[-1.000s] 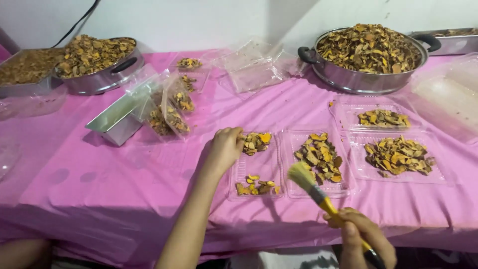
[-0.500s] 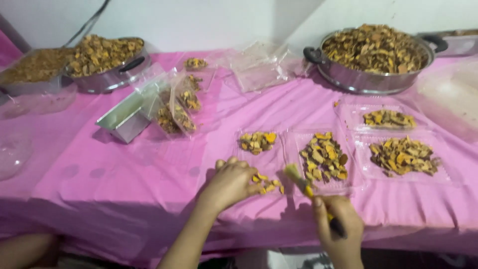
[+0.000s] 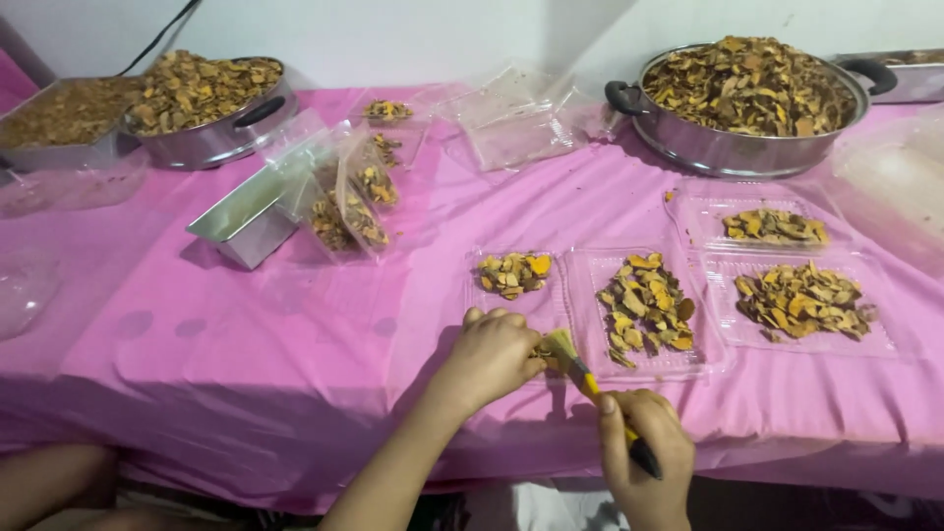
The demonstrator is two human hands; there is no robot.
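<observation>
I see four clear plastic trays on the pink tablecloth (image 3: 246, 334). The nearest tray (image 3: 511, 295) holds a small heap of dried yellow slices (image 3: 512, 273) at its far end. Two steel pots (image 3: 737, 147) behind are full of the same slices. My left hand (image 3: 492, 356) lies curled over the tray's near end, fingers clenched on slices. My right hand (image 3: 639, 462) grips a yellow brush (image 3: 590, 383), its bristles touching the left fingers.

Clear plastic bags (image 3: 344, 202) upright mid-table; empty clear clamshell packs (image 3: 511, 123) behind; no labels, screens.
</observation>
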